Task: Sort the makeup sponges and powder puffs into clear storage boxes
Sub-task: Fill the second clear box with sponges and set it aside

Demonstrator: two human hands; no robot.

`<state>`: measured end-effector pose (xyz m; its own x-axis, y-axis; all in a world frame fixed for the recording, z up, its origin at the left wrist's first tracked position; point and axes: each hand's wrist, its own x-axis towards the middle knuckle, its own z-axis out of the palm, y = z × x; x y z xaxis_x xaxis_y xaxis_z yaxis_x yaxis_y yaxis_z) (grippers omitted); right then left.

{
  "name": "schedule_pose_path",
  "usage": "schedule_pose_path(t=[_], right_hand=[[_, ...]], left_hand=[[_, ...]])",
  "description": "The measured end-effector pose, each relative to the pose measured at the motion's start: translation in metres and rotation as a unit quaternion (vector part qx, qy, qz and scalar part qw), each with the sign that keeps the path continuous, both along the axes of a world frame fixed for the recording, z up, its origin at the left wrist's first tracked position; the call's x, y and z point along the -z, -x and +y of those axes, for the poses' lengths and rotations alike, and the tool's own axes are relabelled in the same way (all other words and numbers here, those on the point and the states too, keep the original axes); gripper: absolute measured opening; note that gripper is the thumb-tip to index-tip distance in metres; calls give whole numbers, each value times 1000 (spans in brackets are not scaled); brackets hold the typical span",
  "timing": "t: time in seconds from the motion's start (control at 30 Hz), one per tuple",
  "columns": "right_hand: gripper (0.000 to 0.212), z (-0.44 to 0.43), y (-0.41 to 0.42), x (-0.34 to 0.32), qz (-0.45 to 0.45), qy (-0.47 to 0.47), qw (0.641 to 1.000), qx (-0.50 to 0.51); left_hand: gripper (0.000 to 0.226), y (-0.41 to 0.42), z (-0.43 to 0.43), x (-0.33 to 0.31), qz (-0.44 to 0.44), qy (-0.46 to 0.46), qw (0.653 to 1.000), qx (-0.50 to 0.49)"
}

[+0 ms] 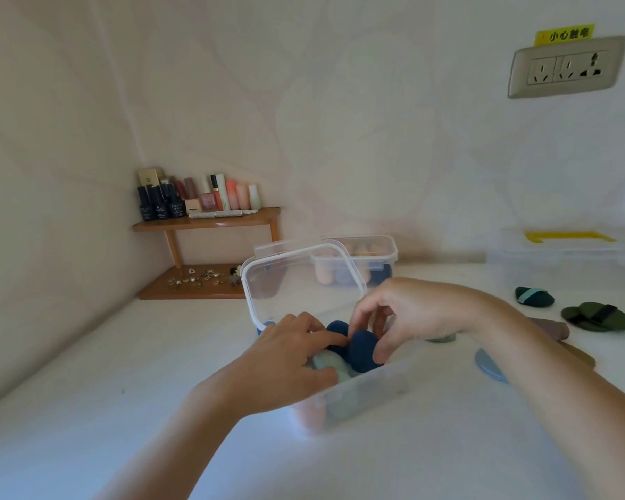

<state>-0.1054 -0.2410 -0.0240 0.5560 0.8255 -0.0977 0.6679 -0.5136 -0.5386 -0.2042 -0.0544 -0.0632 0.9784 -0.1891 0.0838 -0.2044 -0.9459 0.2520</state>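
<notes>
The grip of the right hand (408,312) is closed on a dark blue sponge (363,350) – it is pinched between thumb and curled fingers, just inside the open clear box (368,395). The left hand (285,359) is reached into the same box from the near side; its fingertips are laid against a second dark blue sponge (336,330) and its thumb is set beside a pale green sponge (331,362), but whether that grip is closed on anything cannot be told.

The box is stood on the white tabletop (123,355), and its lid (300,283) is tilted up behind it. Behind the lid a second clear box (358,261) is seen, closed, with peach sponges inside. A third clear box (570,258) with a yellow handle is placed at the far right against the wall.

Powder puffs are spread on the tabletop to the right of the hands – a dark teal puff (534,295), an olive green puff (596,315), a brown puff (552,328) and a blue puff (489,366) partly hidden by the right forearm.

In the far corner a wooden shelf (210,220) is loaded with small bottles (195,196). A socket panel (567,68) is fixed on the wall.
</notes>
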Motion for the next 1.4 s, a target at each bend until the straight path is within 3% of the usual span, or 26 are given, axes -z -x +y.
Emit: schedule_pose_path(t=[0.2,0.37,0.6,0.7,0.77,0.87,0.93,1.03,1.13,1.27,1.4], right_hand=[[31,15,10,11,-83,40,996,15],[38,13,13,12,-17,25,998,48],[39,14,9,10,-3,31,998,52],[40,11,2,11,89,-12,995,53],[32,4,-5,2,175,-48,982,56],[21,-17,-15,-24,234,-115,962,79],[18,-38,-23,-42,214,-139,960,112],[12,-77,-28,-57,141,-94,970,172],[16,-118,-22,-58,148,-69,963,213],[23,-173,2,-49,182,-136,937,265],[19,-213,23,-31,132,-64,929,339]], left_hand=[[36,3,-2,1,-36,64,997,-20],[31,6,-1,2,-59,106,992,36],[50,7,-1,1,-42,103,992,64],[43,8,-3,-1,-13,68,996,60],[40,10,-6,-4,1,75,995,66],[44,10,-7,-3,13,82,995,49],[38,10,-8,-2,14,82,995,46],[34,9,-15,-3,18,92,994,51],[33,9,-29,-3,19,98,993,63],[28,13,-52,-6,20,110,990,92],[39,15,-72,-3,24,119,987,108]])
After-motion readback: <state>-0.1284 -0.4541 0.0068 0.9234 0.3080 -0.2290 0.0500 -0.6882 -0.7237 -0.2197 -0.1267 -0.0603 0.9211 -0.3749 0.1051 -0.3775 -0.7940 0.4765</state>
